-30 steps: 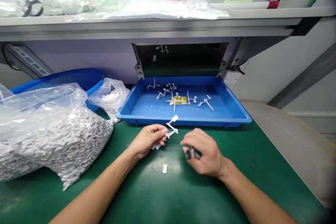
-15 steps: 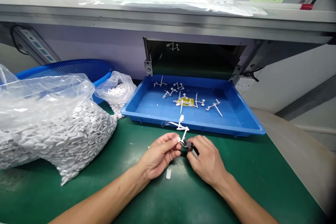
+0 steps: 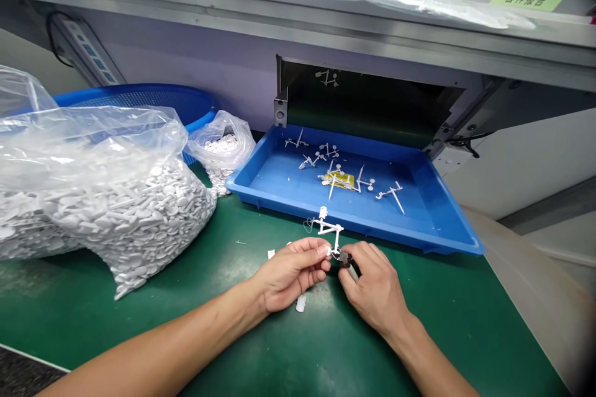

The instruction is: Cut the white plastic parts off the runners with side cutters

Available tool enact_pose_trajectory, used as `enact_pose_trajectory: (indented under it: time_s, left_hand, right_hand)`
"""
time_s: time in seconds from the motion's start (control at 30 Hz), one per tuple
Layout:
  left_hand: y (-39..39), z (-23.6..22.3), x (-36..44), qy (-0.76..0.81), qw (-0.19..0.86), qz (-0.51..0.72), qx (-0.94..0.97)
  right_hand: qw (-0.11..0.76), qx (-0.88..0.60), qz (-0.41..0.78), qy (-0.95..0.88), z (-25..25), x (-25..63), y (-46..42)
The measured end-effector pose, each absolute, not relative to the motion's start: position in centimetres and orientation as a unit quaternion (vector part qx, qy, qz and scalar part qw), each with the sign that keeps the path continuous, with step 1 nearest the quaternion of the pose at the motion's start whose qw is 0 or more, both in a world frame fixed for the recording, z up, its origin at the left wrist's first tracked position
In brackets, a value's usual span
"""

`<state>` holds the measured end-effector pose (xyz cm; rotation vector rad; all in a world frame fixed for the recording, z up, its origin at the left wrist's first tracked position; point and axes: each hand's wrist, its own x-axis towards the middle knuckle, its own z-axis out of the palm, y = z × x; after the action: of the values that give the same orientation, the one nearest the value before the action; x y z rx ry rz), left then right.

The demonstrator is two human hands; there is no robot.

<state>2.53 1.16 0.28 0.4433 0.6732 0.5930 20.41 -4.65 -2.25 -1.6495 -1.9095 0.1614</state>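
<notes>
My left hand (image 3: 291, 274) pinches a branched white plastic runner (image 3: 328, 227) at the near edge of the blue tray. My right hand (image 3: 375, 288) grips a small dark cutting tool (image 3: 345, 257), probably side cutters, and its jaws meet the runner beside my left fingertips. My fingers hide most of the tool. Below my hands, a small white plastic piece (image 3: 301, 303) lies on the green mat (image 3: 153, 316). A few tiny white bits (image 3: 270, 254) lie left of my left hand.
A blue plastic tray (image 3: 354, 217) holds several white runners and a yellow label. To its left are a large bag of white plastic discs (image 3: 125, 211), a smaller bag (image 3: 221, 146) and a blue mesh basket (image 3: 139, 96). A metal shelf (image 3: 279, 18) runs overhead.
My hands have come together, and the cutting tool now meets the runner held in my left hand. The whole view has tilted and shifted.
</notes>
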Motion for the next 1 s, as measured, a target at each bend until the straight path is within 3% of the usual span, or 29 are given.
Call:
enact_pose_trajectory:
  time_s: [0.5, 0.67, 0.83, 0.93, 1.0]
  left_hand:
    - [1.2, 0.7, 2.6, 0.327, 0.880, 0.273, 0.211]
    - [1.3, 0.8, 2.6, 0.315, 0.883, 0.265, 0.226]
    - [1.3, 0.5, 2.7, 0.297, 0.875, 0.268, 0.272]
    - [1.5, 2.2, 1.9, 0.310, 0.794, 0.317, 0.416]
    - [2.1, 4.9, 0.5, 0.351, 0.640, 0.383, 0.566]
  right_hand:
    - [0.278, -0.611, 0.055, -0.739, -2.7, 20.7, -4.7]
    - [0.345, -0.566, 0.152, -0.733, -2.6, 21.2, -4.3]
    - [0.436, -0.537, 0.136, -0.709, -2.0, 21.4, -4.4]
    - [0.420, -0.492, 0.136, -0.750, -1.5, 20.9, -4.9]
    - [0.378, -0.469, 0.146, -0.785, -1.0, 20.4, -5.3]
